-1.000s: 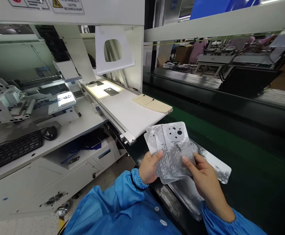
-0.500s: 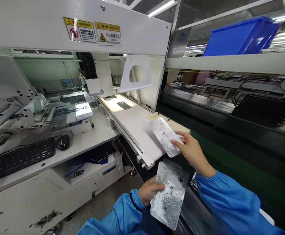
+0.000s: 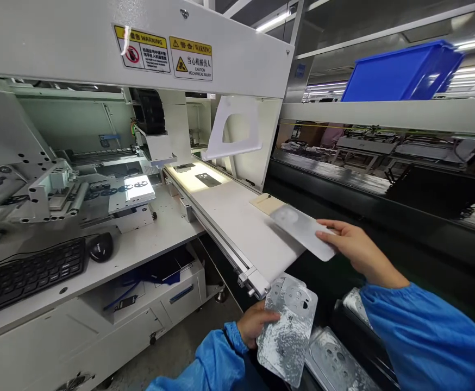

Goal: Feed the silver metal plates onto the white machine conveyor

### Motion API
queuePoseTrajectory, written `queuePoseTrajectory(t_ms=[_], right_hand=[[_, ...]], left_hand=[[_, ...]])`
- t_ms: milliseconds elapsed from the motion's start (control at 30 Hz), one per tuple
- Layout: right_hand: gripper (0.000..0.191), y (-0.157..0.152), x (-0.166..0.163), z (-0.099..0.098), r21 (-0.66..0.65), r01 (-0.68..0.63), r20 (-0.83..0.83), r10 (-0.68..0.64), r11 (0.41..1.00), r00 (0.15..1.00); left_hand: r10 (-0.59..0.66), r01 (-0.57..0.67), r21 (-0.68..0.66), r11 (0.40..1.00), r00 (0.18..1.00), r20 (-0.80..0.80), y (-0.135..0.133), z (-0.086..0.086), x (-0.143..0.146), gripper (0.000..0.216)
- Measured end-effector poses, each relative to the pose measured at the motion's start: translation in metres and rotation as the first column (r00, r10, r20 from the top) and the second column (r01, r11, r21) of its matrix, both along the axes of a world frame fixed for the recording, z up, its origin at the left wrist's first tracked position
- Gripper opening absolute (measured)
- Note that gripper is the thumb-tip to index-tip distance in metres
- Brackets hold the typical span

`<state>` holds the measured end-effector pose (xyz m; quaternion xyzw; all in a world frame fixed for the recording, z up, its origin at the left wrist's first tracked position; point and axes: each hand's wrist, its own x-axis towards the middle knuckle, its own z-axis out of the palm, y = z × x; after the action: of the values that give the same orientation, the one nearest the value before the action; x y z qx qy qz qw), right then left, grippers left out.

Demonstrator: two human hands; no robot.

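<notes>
Gripping a single pale plate (image 3: 298,231) at one end, thumb against fingers, the right hand (image 3: 362,254) holds it at the right edge of the white conveyor (image 3: 237,217). The plate overlaps the beige pad (image 3: 265,203) in view (contact cannot be determined). The left hand (image 3: 254,326) is closed on the left edge of a fanned plate stack (image 3: 288,336), near the conveyor's front end. A dark plate (image 3: 207,180) lies flat on the conveyor's illuminated section (image 3: 189,186).
</notes>
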<state>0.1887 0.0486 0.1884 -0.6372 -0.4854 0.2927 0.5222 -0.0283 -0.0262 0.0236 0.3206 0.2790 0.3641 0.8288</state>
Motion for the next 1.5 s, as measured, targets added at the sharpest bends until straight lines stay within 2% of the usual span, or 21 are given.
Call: queuePoseTrajectory(t_ms=[100,233,300,367,433,500,533,600,733,933,1167,1367,1500], right_hand=[[0.027,-0.003,-0.006,-0.024,-0.046,-0.006,0.182,0.014,0.999,0.983],[0.028,-0.008,-0.019,-0.036,0.037,0.023,0.463,-0.037,0.999,0.886],[0.031,-0.014,-0.028,-0.036,0.082,-0.036,0.545,-0.015,0.996,0.838],[0.035,-0.021,-0.036,-0.036,0.087,-0.164,0.627,0.074,0.983,0.776],[0.044,-0.027,-0.042,-0.038,0.015,-0.322,0.746,0.204,0.947,0.634],[0.062,-0.030,-0.044,-0.043,-0.106,-0.421,0.847,0.304,0.901,0.437],[0.069,-0.030,-0.043,-0.046,-0.150,-0.436,0.877,0.324,0.887,0.356],[0.076,-0.027,-0.041,-0.053,-0.161,-0.432,0.913,0.300,0.887,0.277],[0.070,-0.020,-0.035,-0.062,-0.046,-0.449,0.951,0.177,0.892,0.252],[0.063,-0.023,-0.032,-0.062,0.012,-0.572,0.962,0.146,0.820,0.229],[0.074,-0.020,-0.040,-0.058,-0.098,-0.485,0.958,0.215,0.869,0.191],[0.079,-0.029,-0.048,-0.048,-0.143,-0.411,0.969,0.212,0.900,0.128],[0.079,-0.030,-0.052,-0.045,-0.176,-0.396,0.965,0.237,0.901,0.111]], left_hand=[[-0.012,0.013,-0.027,1.000,1.000,0.022,0.004,-0.013,0.003,0.034],[-0.032,0.037,-0.066,0.997,0.998,0.062,0.010,-0.032,0.008,0.048],[-0.026,0.034,-0.088,0.996,0.996,0.082,0.012,-0.037,0.009,0.048],[-0.020,0.030,-0.111,0.993,0.996,0.086,0.012,-0.038,0.010,0.047],[-0.020,0.030,-0.119,0.992,0.996,0.083,0.012,-0.037,0.010,0.048],[-0.025,0.035,-0.115,0.993,0.996,0.089,0.012,-0.036,0.011,0.049],[-0.026,0.037,-0.111,0.993,0.995,0.095,0.012,-0.037,0.011,0.050],[-0.029,0.040,-0.108,0.993,0.994,0.101,0.013,-0.038,0.012,0.050],[-0.033,0.042,-0.099,0.994,0.995,0.097,0.014,-0.042,0.012,0.051],[-0.068,0.070,-0.035,0.997,0.996,0.054,0.016,-0.039,0.010,0.059],[-0.021,0.025,-0.096,0.995,0.999,0.045,0.012,-0.030,0.011,0.056],[-0.012,0.019,-0.084,0.996,0.996,0.084,0.012,-0.034,0.011,0.054],[-0.019,0.028,-0.084,0.996,0.995,0.101,0.012,-0.035,0.011,0.051]])
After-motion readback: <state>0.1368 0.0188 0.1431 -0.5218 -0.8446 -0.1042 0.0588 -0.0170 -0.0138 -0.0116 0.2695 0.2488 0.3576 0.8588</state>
